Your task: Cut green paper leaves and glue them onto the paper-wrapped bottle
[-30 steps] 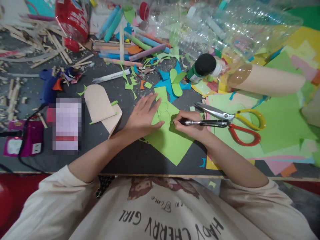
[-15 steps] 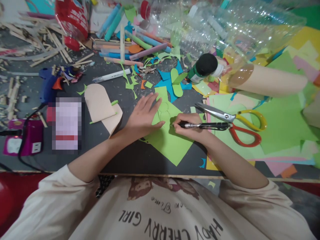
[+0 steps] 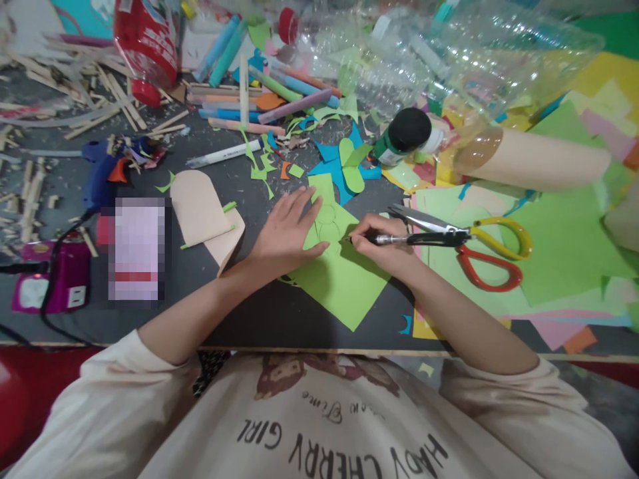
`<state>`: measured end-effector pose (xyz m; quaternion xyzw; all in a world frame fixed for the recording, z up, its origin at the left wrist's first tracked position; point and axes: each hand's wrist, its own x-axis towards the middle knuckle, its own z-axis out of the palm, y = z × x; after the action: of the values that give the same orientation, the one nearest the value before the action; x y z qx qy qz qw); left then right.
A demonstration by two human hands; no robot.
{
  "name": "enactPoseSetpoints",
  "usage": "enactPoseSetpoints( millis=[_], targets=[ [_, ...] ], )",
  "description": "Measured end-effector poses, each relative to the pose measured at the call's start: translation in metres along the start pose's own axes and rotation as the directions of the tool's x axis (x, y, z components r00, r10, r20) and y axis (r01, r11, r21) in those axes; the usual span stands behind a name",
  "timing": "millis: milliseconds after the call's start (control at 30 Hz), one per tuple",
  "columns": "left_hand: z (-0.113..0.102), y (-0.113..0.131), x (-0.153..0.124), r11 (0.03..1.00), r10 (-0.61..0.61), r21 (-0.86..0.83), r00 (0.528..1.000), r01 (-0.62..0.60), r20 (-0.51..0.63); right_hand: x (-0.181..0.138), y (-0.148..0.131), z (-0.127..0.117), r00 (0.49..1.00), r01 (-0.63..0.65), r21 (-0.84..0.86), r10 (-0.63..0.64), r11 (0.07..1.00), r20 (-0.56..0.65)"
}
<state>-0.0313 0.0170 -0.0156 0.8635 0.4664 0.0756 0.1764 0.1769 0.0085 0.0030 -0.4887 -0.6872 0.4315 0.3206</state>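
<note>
My left hand [image 3: 284, 234] lies flat with fingers spread on a light green paper sheet [image 3: 344, 283], pressing it onto the dark table [image 3: 259, 313]. My right hand [image 3: 382, 246] is closed around a black pen [image 3: 417, 239], its tip touching the green sheet beside drawn circle outlines [image 3: 328, 223]. The pen's barrel points right, over the scissors.
Scissors [image 3: 469, 247] with yellow and red handles lie right of my hand on more coloured paper. A beige card shape [image 3: 202, 209], a blue glue gun [image 3: 97, 176], a green bottle with black cap [image 3: 404, 136], clear plastic bottles [image 3: 449, 53], markers and wooden sticks crowd the far table.
My right hand and the pen have shifted slightly up the green sheet. My left hand has stayed flat in place.
</note>
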Motion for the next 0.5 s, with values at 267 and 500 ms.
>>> enactPoseSetpoints(
  millis=[267,500],
  targets=[
    [-0.003,0.006,-0.005,0.985,0.129,0.115,0.992,-0.128,-0.003,0.002,0.011,-0.004,0.984,-0.079,0.298,0.122,0.951,-0.131],
    [-0.009,0.026,-0.021,0.963,0.194,0.196,0.981,-0.186,-0.019,0.004,0.013,-0.005,0.973,-0.069,0.344,0.139,0.937,-0.184]
  ],
)
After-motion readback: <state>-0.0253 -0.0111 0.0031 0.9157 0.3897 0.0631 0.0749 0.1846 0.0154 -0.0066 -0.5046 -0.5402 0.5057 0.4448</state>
